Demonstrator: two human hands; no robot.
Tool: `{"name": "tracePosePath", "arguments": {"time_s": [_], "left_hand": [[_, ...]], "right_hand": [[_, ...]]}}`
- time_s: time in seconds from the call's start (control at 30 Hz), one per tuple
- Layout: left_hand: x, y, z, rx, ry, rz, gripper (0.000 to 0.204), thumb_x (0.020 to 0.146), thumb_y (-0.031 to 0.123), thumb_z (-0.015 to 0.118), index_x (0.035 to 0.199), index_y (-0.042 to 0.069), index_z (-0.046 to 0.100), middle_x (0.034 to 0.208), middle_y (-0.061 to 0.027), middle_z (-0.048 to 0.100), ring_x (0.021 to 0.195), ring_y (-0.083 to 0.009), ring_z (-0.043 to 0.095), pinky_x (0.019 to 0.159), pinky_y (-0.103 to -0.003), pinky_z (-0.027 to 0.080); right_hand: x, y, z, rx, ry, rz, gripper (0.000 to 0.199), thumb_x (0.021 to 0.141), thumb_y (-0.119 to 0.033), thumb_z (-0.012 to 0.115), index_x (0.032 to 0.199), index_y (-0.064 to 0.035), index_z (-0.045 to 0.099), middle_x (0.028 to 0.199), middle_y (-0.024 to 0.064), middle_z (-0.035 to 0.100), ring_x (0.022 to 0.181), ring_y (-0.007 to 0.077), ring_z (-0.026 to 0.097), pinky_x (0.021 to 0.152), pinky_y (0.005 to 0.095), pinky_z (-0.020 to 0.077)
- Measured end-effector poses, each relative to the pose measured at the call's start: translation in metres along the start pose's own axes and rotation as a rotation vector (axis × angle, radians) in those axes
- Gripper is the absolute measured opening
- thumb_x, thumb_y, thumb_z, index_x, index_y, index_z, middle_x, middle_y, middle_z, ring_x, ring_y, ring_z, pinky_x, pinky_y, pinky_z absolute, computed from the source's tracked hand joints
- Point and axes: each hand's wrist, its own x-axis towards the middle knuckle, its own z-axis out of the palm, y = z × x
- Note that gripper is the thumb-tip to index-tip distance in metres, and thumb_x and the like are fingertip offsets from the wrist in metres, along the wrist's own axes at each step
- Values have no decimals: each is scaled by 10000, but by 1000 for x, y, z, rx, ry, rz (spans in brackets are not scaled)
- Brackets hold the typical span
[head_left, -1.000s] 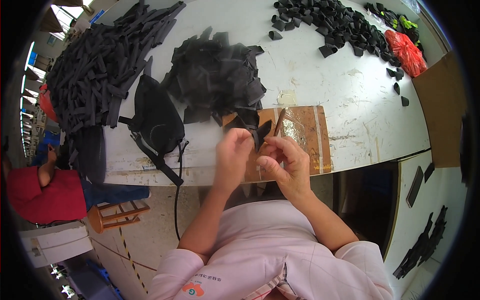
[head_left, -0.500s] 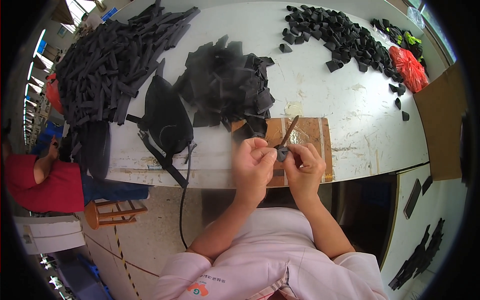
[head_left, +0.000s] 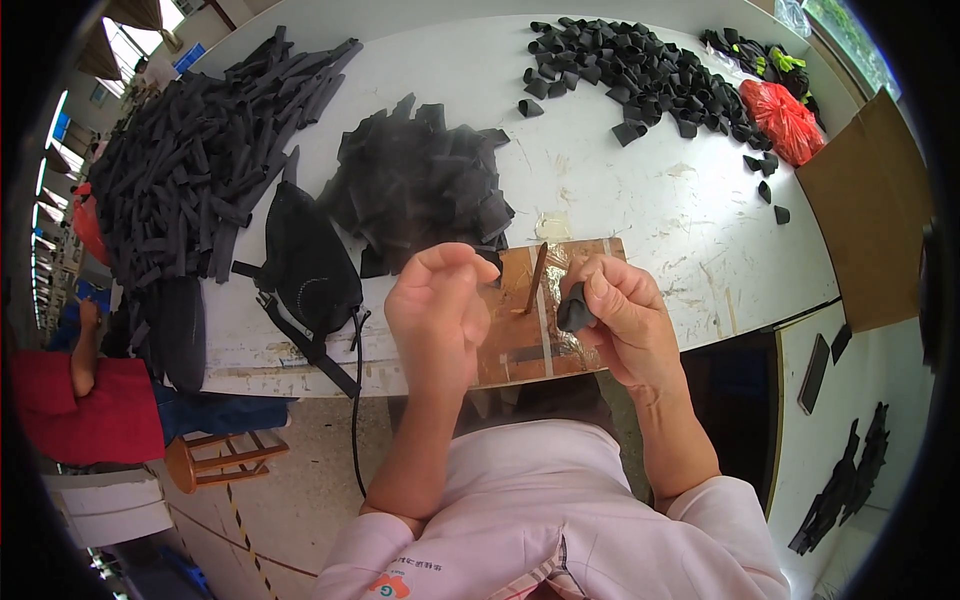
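My right hand (head_left: 630, 315) pinches a small black fabric loop (head_left: 574, 309) between thumb and fingers, over the right side of a brown board (head_left: 512, 350). A thin brown stick (head_left: 538, 275) stands up from the board, between my hands and touching neither. My left hand (head_left: 438, 315) is raised at the board's left side with its fingers loosely bent and nothing visible in them. Just beyond it lies a heap of flat black fabric pieces (head_left: 410, 185), partly hidden behind the fingers.
Long black strips (head_left: 180, 160) are heaped at the left. Many black loops (head_left: 640, 75) lie at the back right beside a red plastic bag (head_left: 783, 120). A black pouch with straps and a cord (head_left: 312, 265) lies left of the board. A cardboard panel (head_left: 865, 220) stands at the right edge.
My hands, together on the loop before, have parted. The loop has come off to the right of the stick in my right hand, while my left hand has moved left, toward the flat pieces.
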Motion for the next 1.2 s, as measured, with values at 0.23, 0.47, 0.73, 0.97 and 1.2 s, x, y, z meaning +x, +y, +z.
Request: {"name": "tracePosePath", "arguments": {"time_s": [0.23,0.47,0.73,0.97,1.2], "left_hand": [[-11,-3,10,-27,-287,-216,96,842,73,548,898,-4,565,665,11,526,429,-5,349,365,-157,237],[-10,-3,12,-349,-238,-252,59,841,1,494,888,-6,527,684,-54,554,353,-9,282,299,-172,232],[-2,22,27,-399,-397,-298,236,829,28,542,1052,-32,495,767,-43,546,431,-26,386,358,-148,277],[-4,17,17,-68,-313,-177,87,837,35,534,921,13,526,745,-49,557,431,-19,361,356,-153,254],[26,23,14,-676,-338,-653,70,876,92,483,929,63,518,680,0,504,379,5,284,331,-159,200]], "right_hand": [[8,-6,11,-90,-148,-87,238,862,-273,549,735,-73,532,661,-63,438,567,12,342,479,159,265],[9,-11,16,-69,-123,-67,212,858,-243,561,743,-66,548,662,-72,447,577,11,340,497,155,264],[19,-35,30,-66,-153,-221,185,847,-182,575,729,-41,558,657,-38,512,563,16,388,487,170,319],[19,-21,25,-122,-118,-172,202,855,-189,563,720,-40,547,645,-39,496,571,20,396,508,168,333],[42,-25,14,-17,-178,14,244,862,-254,549,706,-68,521,611,-53,422,528,31,323,461,179,267]]}}
